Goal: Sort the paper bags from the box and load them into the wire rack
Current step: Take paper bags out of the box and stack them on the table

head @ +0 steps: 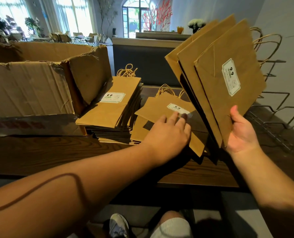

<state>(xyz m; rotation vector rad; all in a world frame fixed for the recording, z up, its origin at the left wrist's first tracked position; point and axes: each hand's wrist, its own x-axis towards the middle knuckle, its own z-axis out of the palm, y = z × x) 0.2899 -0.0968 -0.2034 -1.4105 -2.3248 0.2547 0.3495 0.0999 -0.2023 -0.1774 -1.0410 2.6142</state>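
My right hand (241,131) grips the bottom edge of three fanned brown paper bags (216,66), held upright above the table, handles pointing up and right toward the black wire rack (278,114). My left hand (170,133) reaches across a small pile of flat bags (160,109), its fingers straight and touching the top bag near its white label. A taller stack of flat labelled bags (108,110) lies to the left of it. The open cardboard box (31,88) stands at the left of the table.
The dark wooden table (40,155) carries everything; its front edge is near my legs. A dark bench back (142,62) runs behind the table. The wire rack sits against a white wall at the right. My knee and shoe show below.
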